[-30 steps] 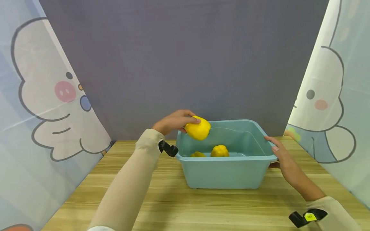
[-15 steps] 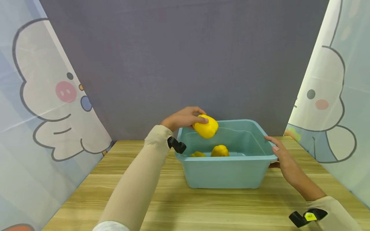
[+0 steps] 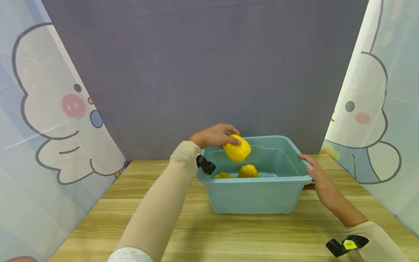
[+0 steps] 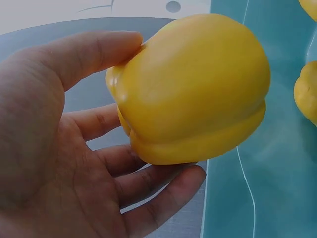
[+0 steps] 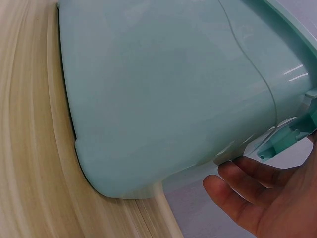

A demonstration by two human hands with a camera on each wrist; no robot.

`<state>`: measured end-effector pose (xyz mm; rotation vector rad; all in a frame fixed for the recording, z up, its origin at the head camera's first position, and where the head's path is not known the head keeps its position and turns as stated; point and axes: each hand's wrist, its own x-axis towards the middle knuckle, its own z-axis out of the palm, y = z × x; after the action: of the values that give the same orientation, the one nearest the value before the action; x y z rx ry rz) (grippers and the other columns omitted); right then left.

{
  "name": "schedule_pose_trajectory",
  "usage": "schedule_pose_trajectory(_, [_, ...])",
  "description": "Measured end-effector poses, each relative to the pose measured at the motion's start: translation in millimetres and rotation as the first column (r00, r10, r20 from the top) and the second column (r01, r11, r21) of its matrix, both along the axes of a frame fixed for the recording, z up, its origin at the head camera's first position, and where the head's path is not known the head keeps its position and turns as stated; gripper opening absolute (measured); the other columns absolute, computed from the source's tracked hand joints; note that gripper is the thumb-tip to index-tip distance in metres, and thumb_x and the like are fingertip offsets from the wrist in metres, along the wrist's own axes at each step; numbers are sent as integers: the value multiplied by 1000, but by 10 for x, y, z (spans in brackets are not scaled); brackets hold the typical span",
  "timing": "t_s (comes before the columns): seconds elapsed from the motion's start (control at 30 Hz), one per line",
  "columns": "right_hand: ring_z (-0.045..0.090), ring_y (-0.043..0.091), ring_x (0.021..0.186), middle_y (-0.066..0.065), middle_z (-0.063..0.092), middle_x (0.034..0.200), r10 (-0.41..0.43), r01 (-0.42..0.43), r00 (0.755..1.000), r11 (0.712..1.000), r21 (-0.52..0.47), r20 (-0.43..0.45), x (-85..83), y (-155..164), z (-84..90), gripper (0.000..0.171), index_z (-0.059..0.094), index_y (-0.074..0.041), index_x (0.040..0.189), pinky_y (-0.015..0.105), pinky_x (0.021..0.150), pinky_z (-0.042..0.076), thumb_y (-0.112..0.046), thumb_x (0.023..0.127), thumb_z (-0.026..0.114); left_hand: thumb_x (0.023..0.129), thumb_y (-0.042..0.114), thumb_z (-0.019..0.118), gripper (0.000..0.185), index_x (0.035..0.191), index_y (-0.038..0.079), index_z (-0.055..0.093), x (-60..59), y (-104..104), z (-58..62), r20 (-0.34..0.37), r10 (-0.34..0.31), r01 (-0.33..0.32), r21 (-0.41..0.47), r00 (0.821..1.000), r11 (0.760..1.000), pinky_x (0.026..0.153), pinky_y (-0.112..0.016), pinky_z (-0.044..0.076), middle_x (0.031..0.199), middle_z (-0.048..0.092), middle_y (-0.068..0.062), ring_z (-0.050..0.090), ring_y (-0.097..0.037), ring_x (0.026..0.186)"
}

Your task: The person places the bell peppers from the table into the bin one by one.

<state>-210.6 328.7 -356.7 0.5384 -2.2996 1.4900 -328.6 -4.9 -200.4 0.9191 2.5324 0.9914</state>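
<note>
My left hand (image 3: 216, 135) holds a yellow bell pepper (image 3: 237, 150) over the left side of a light blue plastic tub (image 3: 255, 197). In the left wrist view, the thumb lies on one side of this bell pepper (image 4: 198, 89) and the fingers reach around beneath it. Two more yellow bell peppers lie inside the tub: one (image 3: 247, 171) near the middle, another (image 3: 223, 175) partly hidden by the front rim. At the tub's right end, my right hand (image 3: 322, 183) grips the rim. The right wrist view shows fingers (image 5: 237, 198) tucked under the rim, beside the outer wall.
The tub stands on a wood-grain table (image 3: 140, 189). A dark grey panel (image 3: 209, 72) rises behind it. Cartoon-printed cloths hang at the left (image 3: 49, 109) and right (image 3: 376, 109).
My left hand has carried the bell pepper rightward from the tub's left rim to farther over its inside, and lately a little downward. The right hand has stayed on the rim.
</note>
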Motion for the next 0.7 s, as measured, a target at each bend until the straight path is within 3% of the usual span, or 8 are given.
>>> schedule_pose_trajectory(0.27, [50, 7, 104, 10, 29, 144, -4, 5, 1000, 1000, -7, 19, 0, -3, 6, 48, 24, -15, 157, 38, 68, 54, -28, 110, 21, 91, 36, 72, 48, 134, 18, 59, -49, 103, -70, 13, -37, 37, -9, 999, 999, 95, -44, 50, 125, 59, 2, 59, -20, 106])
schedule_pose_trajectory(0.7, [50, 8, 105, 12, 27, 146, 1, -1, 1000, 1000, -11, 24, 15, -5, 18, 48, 23, -14, 157, 39, 68, 54, -28, 111, 21, 92, 35, 74, 47, 133, 18, 60, -60, 244, -129, 20, -54, 55, -61, 998, 997, 92, -38, 53, 129, 56, -1, 60, -17, 103])
